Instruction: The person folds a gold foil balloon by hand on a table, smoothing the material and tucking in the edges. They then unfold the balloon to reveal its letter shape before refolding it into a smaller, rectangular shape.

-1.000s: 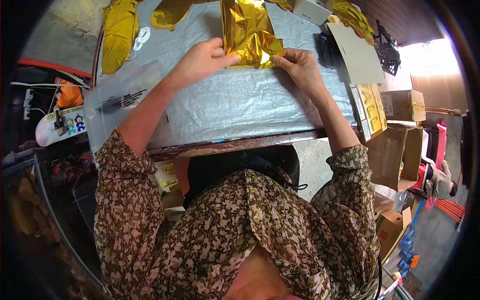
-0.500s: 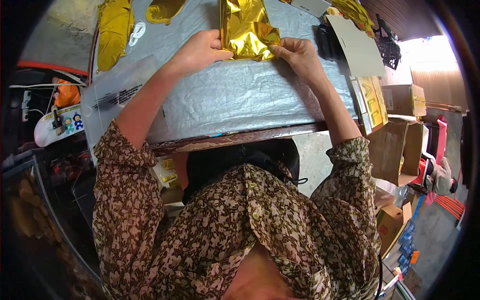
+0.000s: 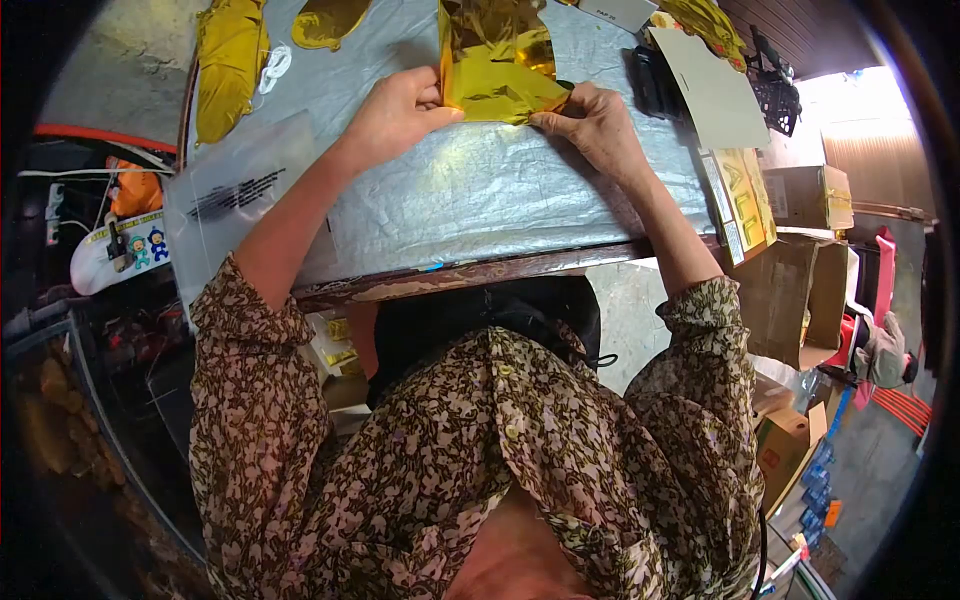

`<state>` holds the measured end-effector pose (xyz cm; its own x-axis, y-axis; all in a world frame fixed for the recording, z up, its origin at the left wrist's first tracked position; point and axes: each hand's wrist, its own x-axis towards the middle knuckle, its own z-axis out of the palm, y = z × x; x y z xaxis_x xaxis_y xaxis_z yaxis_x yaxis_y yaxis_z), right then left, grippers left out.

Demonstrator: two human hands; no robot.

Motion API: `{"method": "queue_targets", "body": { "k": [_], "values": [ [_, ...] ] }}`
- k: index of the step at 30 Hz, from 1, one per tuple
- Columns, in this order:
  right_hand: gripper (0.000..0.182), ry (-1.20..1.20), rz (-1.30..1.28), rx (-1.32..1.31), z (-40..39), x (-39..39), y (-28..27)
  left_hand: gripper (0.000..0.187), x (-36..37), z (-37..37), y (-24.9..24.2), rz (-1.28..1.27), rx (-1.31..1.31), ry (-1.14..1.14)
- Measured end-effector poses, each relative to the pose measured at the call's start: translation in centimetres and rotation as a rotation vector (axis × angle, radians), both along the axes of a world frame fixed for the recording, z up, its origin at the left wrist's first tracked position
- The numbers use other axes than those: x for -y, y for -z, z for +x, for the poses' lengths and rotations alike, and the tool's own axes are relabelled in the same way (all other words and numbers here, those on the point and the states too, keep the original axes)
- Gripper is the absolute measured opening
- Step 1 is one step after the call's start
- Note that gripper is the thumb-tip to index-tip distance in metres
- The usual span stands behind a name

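Observation:
A shiny gold foil sheet [image 3: 500, 75] lies over the silver-covered table [image 3: 470, 200], its far end cut off by the top of the view. Its near part is folded over into a flap. My left hand [image 3: 400, 115] pinches the near left corner between thumb and curled fingers. At the near right corner my right hand [image 3: 595, 120] grips the foil the same way, thumb toward the middle. The near edge stretches between both hands.
Folded gold foil pieces [image 3: 225, 75] and a white cord [image 3: 274, 68] lie at the far left. A clear plastic bag [image 3: 240, 195] is near my left forearm. On the right are a grey card [image 3: 710, 90], a black object [image 3: 652, 85] and cardboard boxes [image 3: 785, 290].
The near part of the foil has tilted and flattened, showing a duller, wider flap. Both hands keep their hold on the corners and have barely shifted.

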<state>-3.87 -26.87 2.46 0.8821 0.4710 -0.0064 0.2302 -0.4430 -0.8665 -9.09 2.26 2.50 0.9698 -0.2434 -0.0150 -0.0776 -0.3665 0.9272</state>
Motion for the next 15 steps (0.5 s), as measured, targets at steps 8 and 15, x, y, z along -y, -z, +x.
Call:
{"method": "queue_targets", "body": {
  "k": [8,15],
  "values": [
    [0.029,-0.102,-0.140,0.646,-0.7,0.8,0.6,0.028,0.3,-1.5,0.6,0.229,0.238,-0.016],
    [0.034,-0.198,-0.203,0.649,-1.4,1.6,-0.6,0.030,0.4,-2.4,0.9,0.325,0.612,0.038]
  ]
}}
